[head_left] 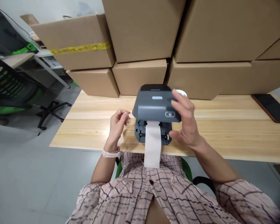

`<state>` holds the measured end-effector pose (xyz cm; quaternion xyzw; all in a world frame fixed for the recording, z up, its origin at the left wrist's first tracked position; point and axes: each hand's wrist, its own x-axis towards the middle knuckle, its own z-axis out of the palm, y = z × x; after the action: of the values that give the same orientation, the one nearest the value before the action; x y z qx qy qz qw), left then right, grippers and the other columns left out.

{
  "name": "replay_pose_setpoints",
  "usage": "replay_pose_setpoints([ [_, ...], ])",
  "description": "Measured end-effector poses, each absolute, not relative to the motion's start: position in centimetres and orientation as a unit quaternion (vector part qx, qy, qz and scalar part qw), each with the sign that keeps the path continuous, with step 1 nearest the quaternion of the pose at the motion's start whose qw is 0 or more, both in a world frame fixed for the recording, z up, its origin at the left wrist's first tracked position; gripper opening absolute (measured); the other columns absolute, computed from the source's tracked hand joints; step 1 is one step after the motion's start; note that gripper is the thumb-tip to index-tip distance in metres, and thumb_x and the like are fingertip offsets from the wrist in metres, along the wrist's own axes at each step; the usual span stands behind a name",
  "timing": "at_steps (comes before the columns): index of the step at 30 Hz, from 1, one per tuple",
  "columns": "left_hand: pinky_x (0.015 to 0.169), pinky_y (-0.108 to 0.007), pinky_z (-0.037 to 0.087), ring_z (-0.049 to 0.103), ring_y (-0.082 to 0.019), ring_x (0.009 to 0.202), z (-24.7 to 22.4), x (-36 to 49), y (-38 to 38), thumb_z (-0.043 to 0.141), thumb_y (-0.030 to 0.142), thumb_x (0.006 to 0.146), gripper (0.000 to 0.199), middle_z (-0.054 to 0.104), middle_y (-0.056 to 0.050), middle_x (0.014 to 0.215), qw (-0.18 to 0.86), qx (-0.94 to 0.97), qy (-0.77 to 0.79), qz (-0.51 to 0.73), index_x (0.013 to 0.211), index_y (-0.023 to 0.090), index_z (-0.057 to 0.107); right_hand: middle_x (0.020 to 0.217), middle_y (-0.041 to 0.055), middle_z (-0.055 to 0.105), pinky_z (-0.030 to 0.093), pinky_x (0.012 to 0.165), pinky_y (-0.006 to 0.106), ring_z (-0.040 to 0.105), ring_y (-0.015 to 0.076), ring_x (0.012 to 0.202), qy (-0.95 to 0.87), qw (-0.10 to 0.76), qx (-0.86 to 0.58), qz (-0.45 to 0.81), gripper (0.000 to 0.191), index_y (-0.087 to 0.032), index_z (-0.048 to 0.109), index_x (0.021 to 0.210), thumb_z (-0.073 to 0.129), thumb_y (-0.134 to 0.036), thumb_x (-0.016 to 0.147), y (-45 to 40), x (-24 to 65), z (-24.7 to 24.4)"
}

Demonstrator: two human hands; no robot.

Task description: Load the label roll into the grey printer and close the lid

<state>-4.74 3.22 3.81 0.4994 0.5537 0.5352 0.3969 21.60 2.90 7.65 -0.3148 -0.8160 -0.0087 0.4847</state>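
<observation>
A dark grey label printer [154,105] stands on the wooden table with its lid partly raised. From its open front a white paper strip [152,146] runs down over the table edge. My right hand [186,121] is at the lid's right side, fingers spread, fingertips at the lid edge and thumb lower beside the base. Just left of the printer, my left hand [119,124] is raised with thumb and fingers pinched together; anything between them is too small to make out. A white round object [182,93] shows partly behind the printer's right side.
Cardboard boxes [140,77] are stacked along the back of the wooden table [84,124]. A phone [274,107] in a brown case lies at the far right. On the left are a black and green chair [14,84] and another desk with a monitor [7,31].
</observation>
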Motion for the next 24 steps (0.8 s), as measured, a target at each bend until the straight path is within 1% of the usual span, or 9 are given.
replay_pose_setpoints([
  [2,0.068,-0.026,0.051,0.065,-0.015,0.083,3.5,-4.1,5.3,0.072,0.04,0.087,0.027,0.071,-0.005,0.097,0.425,0.502,0.546,0.519,0.104,0.019,0.069,0.167,0.0049,0.038,0.032,0.123,0.067,0.037,0.0358,0.155,-0.808,0.509,-0.296,-0.009,0.067,-0.039,0.028,0.159,0.026,-0.073,0.101,5.4,21.3,9.1],
  [4,0.088,-0.034,0.055,0.066,-0.022,0.111,3.1,-3.4,6.7,0.074,0.04,0.084,0.044,0.07,-0.01,0.123,0.464,0.514,0.52,0.499,0.123,0.02,0.064,0.169,0.0036,0.036,0.031,0.124,0.065,0.036,0.0353,0.156,-0.791,0.544,-0.279,0.011,0.068,-0.039,0.031,0.159,0.029,-0.075,0.101,8.2,21.0,10.5],
  [8,0.117,-0.046,0.042,0.051,-0.03,0.14,2.3,-2.1,7.7,0.078,0.04,0.081,0.069,0.057,-0.014,0.151,0.501,0.562,0.457,0.473,0.143,0.02,0.054,0.17,0.002,0.035,0.04,0.123,0.05,0.042,0.0268,0.153,-0.758,0.569,-0.309,0.073,0.065,-0.039,0.028,0.16,0.025,-0.071,0.103,13.4,20.4,13.2],
  [11,0.115,-0.046,0.044,0.048,-0.032,0.143,1.9,-1.6,7.5,0.082,0.04,0.076,0.083,0.053,-0.014,0.155,0.503,0.565,0.457,0.467,0.15,0.022,0.048,0.17,0.0011,0.034,0.038,0.124,0.043,0.039,0.0217,0.155,-0.752,0.549,-0.355,0.08,0.063,-0.039,0.023,0.16,0.022,-0.07,0.105,16.7,20.2,14.8],
  [15,0.112,-0.044,0.047,0.049,-0.032,0.141,1.6,-1.5,7.4,0.085,0.04,0.072,0.091,0.053,-0.014,0.155,0.503,0.555,0.464,0.473,0.152,0.021,0.046,0.16,0.0081,0.05,0.035,0.125,0.047,0.047,0.0208,0.149,-0.754,0.509,-0.405,0.095,0.062,-0.029,0.023,0.161,0.028,-0.061,0.108,19.0,20.5,16.2],
  [18,0.11,-0.043,0.048,0.049,-0.031,0.14,1.4,-1.6,7.5,0.085,0.04,0.071,0.091,0.053,-0.014,0.155,0.502,0.552,0.464,0.478,0.151,0.021,0.047,0.164,0.0124,0.045,0.031,0.127,0.05,0.039,0.0245,0.154,-0.753,0.514,-0.412,0.0,0.061,-0.023,0.032,0.158,0.047,-0.048,0.105,17.1,20.6,16.1],
  [20,0.108,-0.043,0.05,0.049,-0.032,0.14,1.2,-1.7,7.6,0.086,0.04,0.071,0.09,0.053,-0.014,0.155,0.501,0.552,0.465,0.477,0.151,0.022,0.048,0.159,0.0116,0.052,0.035,0.124,0.049,0.046,0.0261,0.149,-0.766,0.513,-0.38,-0.074,0.049,-0.023,0.046,0.151,0.049,-0.035,0.104,14.5,20.6,14.9],
  [22,0.105,-0.042,0.052,0.049,-0.032,0.14,1.1,-1.7,7.6,0.086,0.039,0.071,0.09,0.053,-0.014,0.155,0.501,0.553,0.464,0.477,0.151,0.023,0.049,0.136,0.011,0.071,0.047,0.112,0.047,0.064,0.0272,0.128,-0.826,0.43,-0.359,-0.062,0.038,-0.024,0.061,0.138,0.043,-0.026,0.104,12.1,20.4,12.8],
  [24,0.102,-0.042,0.054,0.051,-0.033,0.139,0.9,-1.7,7.7,0.086,0.039,0.071,0.09,0.054,-0.015,0.155,0.501,0.554,0.46,0.48,0.152,0.023,0.048,0.111,0.0104,0.079,0.051,0.104,0.046,0.073,0.0266,0.105,-0.897,0.261,-0.357,0.002,0.036,-0.022,0.07,0.125,0.043,-0.02,0.102,10.7,20.1,10.5],
])
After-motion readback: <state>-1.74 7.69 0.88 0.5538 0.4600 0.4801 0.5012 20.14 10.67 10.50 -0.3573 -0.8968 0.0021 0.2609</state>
